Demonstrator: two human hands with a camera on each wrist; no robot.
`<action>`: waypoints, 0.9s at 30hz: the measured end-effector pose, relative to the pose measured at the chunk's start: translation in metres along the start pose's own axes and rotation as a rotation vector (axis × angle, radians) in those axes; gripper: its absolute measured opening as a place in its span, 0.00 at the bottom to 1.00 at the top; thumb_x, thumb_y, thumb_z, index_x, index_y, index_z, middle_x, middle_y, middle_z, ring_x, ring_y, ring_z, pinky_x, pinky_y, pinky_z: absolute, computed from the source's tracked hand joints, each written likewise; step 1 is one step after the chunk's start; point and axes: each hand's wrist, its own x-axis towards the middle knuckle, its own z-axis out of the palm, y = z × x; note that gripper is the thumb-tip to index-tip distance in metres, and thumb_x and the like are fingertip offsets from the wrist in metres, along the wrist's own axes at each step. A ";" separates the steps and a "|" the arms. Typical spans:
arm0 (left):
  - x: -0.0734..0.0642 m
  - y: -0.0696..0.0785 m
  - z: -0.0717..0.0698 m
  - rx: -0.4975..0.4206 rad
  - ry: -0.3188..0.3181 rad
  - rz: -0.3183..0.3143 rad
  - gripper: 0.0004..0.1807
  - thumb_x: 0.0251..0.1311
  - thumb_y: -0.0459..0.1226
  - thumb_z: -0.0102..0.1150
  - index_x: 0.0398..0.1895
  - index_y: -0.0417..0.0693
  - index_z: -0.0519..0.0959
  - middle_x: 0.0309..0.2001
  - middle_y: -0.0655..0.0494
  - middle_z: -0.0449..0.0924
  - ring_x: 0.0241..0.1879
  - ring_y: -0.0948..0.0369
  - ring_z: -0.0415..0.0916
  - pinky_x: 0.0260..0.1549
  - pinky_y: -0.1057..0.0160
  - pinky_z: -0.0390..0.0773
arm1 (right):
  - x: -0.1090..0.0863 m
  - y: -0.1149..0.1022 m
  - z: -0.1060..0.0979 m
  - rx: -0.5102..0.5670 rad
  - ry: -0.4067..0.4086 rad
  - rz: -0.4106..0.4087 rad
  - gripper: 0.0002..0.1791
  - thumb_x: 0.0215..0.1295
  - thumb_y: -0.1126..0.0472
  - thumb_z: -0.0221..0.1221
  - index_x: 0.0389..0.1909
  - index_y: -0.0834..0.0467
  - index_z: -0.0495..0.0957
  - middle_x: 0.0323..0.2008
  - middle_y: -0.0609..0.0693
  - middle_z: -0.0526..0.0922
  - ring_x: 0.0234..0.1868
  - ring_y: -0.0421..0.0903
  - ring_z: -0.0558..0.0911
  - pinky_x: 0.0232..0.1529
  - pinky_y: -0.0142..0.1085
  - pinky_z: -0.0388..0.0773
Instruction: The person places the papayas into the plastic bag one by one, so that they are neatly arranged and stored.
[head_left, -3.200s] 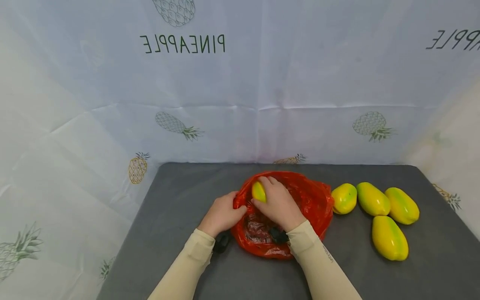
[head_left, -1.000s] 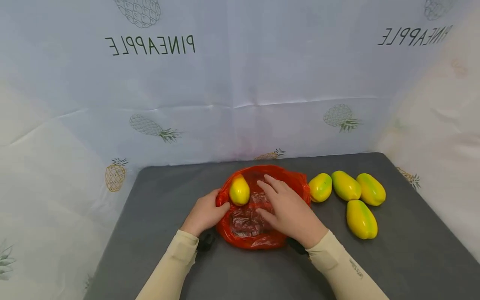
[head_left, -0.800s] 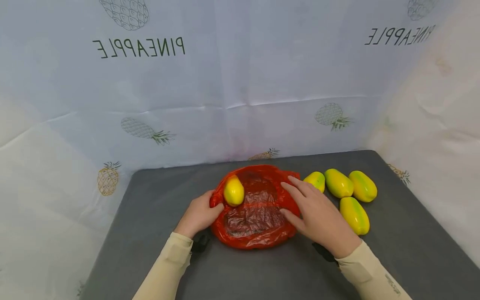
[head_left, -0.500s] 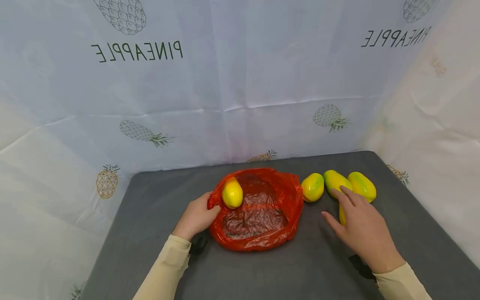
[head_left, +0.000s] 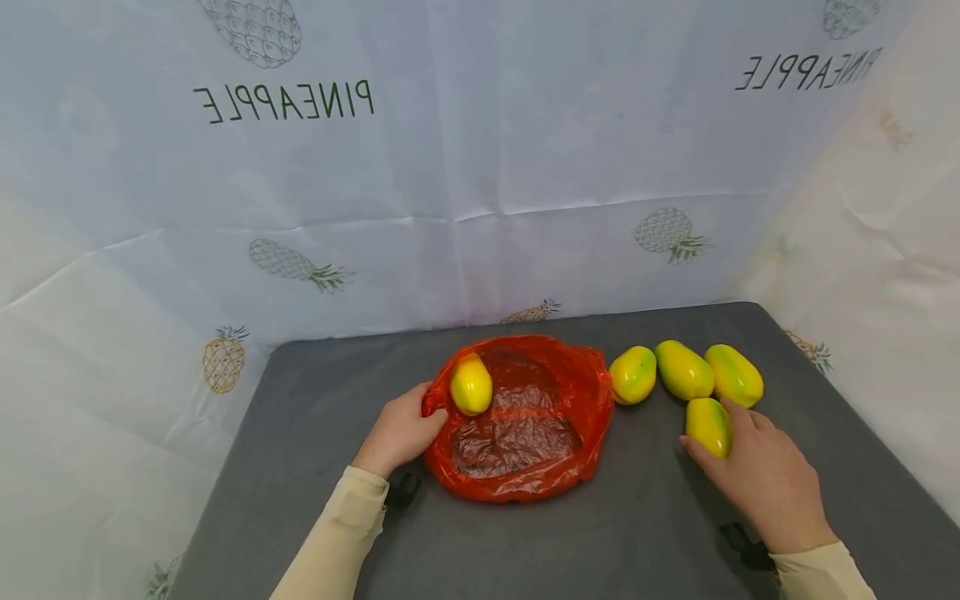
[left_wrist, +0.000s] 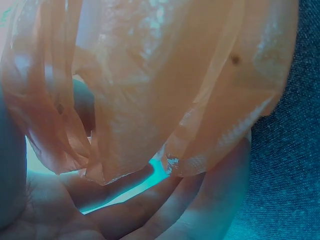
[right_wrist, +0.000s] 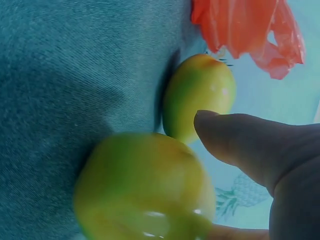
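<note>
A red plastic bag (head_left: 525, 475) lies on the table, its mouth spread wide. My left hand (head_left: 399, 429) grips the bag's left rim. In the left wrist view, thin crinkled plastic hangs in front of curved fingers (left_wrist: 165, 205). One yellow mango (head_left: 471, 385) rests inside the bag, against the left side. At the right, my right hand (head_left: 768, 475) is around the nearest yellow-green mango (head_left: 707, 427), thumb on the left and fingers on the far right side. In the right wrist view, this mango (right_wrist: 145, 190) sits on the cloth close to the thumb (right_wrist: 240, 137).
Three more mangoes lie behind: one beside the bag (head_left: 633, 375), a middle mango (head_left: 683, 371) and a right mango (head_left: 735, 375). Grey cloth (head_left: 600, 550) covers the table. A pineapple-print curtain (head_left: 465, 167) stands behind it.
My right hand let go of the mango inside the bag, moved right out of it, and came down around the nearest loose mango. My left hand stays on the rim.
</note>
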 end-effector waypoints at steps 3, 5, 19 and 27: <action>0.000 0.001 0.000 -0.017 -0.007 -0.001 0.32 0.74 0.43 0.62 0.77 0.44 0.72 0.60 0.46 0.87 0.38 0.59 0.85 0.47 0.53 0.90 | 0.001 0.002 0.003 -0.003 -0.009 0.007 0.54 0.67 0.34 0.69 0.74 0.74 0.66 0.58 0.80 0.76 0.45 0.73 0.81 0.35 0.61 0.77; 0.000 0.001 0.001 -0.020 -0.006 0.002 0.32 0.74 0.43 0.62 0.78 0.44 0.72 0.61 0.46 0.86 0.39 0.59 0.85 0.49 0.51 0.90 | 0.002 0.004 0.005 -0.002 -0.023 0.014 0.53 0.68 0.35 0.69 0.74 0.74 0.65 0.58 0.80 0.76 0.44 0.72 0.82 0.34 0.60 0.77; 0.001 0.002 0.001 -0.026 0.008 0.011 0.30 0.73 0.43 0.62 0.76 0.45 0.73 0.60 0.47 0.87 0.40 0.59 0.87 0.48 0.51 0.91 | 0.000 0.007 -0.002 0.007 -0.104 0.029 0.50 0.69 0.37 0.68 0.73 0.73 0.66 0.59 0.80 0.77 0.46 0.71 0.82 0.37 0.61 0.78; 0.000 0.001 0.001 -0.031 0.000 0.002 0.29 0.73 0.43 0.62 0.75 0.45 0.74 0.57 0.47 0.87 0.36 0.60 0.85 0.45 0.53 0.91 | -0.006 -0.002 -0.019 0.009 -0.089 -0.013 0.51 0.69 0.34 0.67 0.75 0.70 0.67 0.59 0.78 0.78 0.47 0.70 0.82 0.37 0.61 0.78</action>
